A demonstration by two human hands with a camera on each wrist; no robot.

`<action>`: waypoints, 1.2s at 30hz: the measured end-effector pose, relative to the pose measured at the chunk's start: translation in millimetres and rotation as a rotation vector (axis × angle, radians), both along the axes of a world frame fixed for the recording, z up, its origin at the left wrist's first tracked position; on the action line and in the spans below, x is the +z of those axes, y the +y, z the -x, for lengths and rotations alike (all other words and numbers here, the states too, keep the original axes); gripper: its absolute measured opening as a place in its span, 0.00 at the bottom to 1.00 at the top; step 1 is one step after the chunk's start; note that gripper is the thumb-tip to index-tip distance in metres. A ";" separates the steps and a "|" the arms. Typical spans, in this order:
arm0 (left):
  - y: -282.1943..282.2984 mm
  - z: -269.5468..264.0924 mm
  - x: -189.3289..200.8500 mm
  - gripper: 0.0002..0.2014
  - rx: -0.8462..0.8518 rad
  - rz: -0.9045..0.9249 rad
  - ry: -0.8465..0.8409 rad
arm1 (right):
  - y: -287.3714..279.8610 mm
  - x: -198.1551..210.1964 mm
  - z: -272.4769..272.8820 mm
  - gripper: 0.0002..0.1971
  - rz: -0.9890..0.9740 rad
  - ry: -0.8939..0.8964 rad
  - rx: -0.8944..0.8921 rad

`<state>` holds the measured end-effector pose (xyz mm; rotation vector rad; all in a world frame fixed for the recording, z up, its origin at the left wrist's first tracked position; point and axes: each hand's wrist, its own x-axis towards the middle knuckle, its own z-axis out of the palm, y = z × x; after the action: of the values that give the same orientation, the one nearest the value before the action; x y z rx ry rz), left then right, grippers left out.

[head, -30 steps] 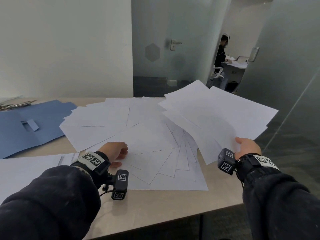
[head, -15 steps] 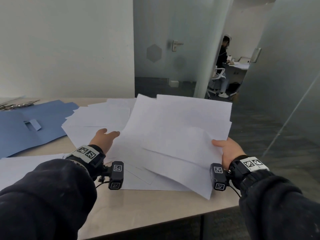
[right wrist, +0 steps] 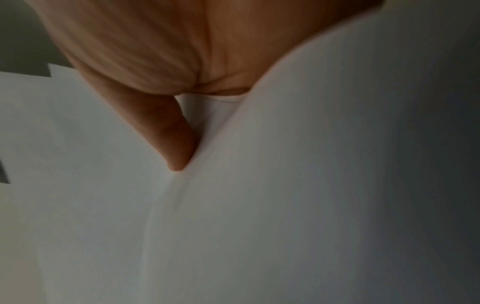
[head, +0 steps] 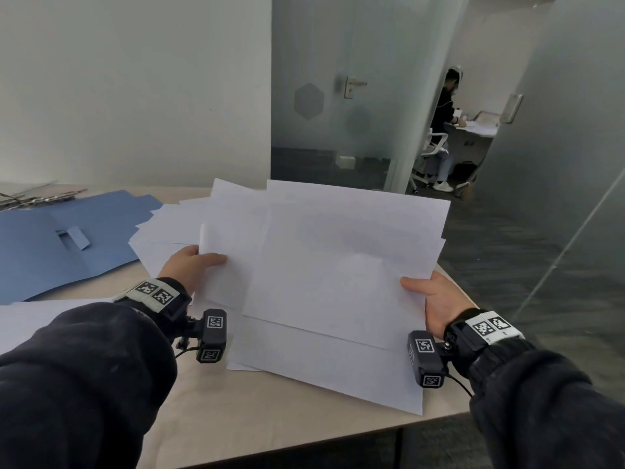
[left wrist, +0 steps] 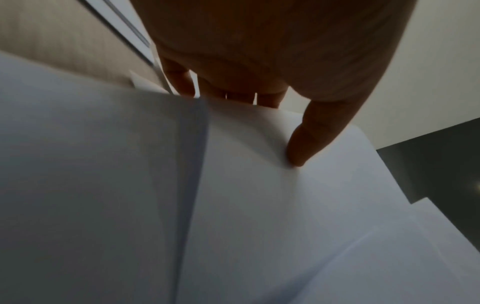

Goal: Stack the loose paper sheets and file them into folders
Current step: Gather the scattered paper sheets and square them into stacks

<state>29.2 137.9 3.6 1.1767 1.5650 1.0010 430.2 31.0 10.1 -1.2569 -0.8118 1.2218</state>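
Both hands are on the paper. My left hand (head: 189, 269) pinches the left edge of the loose paper sheets (head: 338, 265), thumb lying on top. My right hand (head: 439, 299) has the right edge, thumb on top too, so each grip is clamped on the same untidy bundle, which hangs between them and sags toward the worktop (head: 270, 418) at its near edge.

The head view gives the layout: the sheets are fanned and out of square, corners poking out at the far side. More white sheets (head: 162, 228) lie flat on the worktop just beyond my left grip. Further left of that grip lies an opened blue folder (head: 67, 238), with metal fasteners (head: 37, 198) past its far edge. Another white sheet (head: 40, 316) sits under my left sleeve. Far beyond my right grip, through a glass doorway, a person (head: 443, 130) sits at a desk.

The left wrist view shows what the head view hides: my fingers (left wrist: 182, 82) tuck under the paper's edge while the thumb (left wrist: 309, 133) presses down on top, and a fold line runs down the bundle.

The right wrist view is blurred, but the thumb (right wrist: 166, 133) digs into the top sheet and dents it, with the paper curving up round the palm. The fingers beneath are hidden.
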 end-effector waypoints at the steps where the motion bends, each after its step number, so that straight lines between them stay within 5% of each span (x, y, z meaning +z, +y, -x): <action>1: -1.9 0.5 1.8 0.15 -0.003 0.011 -0.033 | 0.7 -0.6 -0.3 0.15 0.006 0.001 -0.006; 6: -4.6 6.6 -7.5 0.31 0.032 0.120 -0.166 | 8.1 -11.3 -4.0 0.16 0.098 -0.044 -0.014; 12: -15.5 -9.0 -16.2 0.09 -0.101 0.217 0.090 | 19.6 -22.4 9.5 0.08 0.268 -0.320 0.053; 19: -19.7 -31.9 -15.8 0.13 -0.241 0.176 0.291 | 31.6 -24.3 23.5 0.06 0.266 -0.518 0.106; 26: -23.8 -26.4 -15.5 0.19 -0.158 0.117 0.100 | 26.6 -12.1 24.6 0.09 0.069 -0.250 -0.004; 34: -30.8 -20.1 -21.2 0.33 -0.203 0.295 -0.174 | 20.7 -9.7 23.5 0.12 0.030 -0.101 0.024; 36: -34.4 -24.2 -20.4 0.23 -0.224 0.254 -0.193 | 16.5 -15.4 23.5 0.20 0.082 -0.139 0.101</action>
<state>53.5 103.5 -16.8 1.0201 1.3312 0.7224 406.7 47.5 -5.3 -1.3932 -0.9436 1.2695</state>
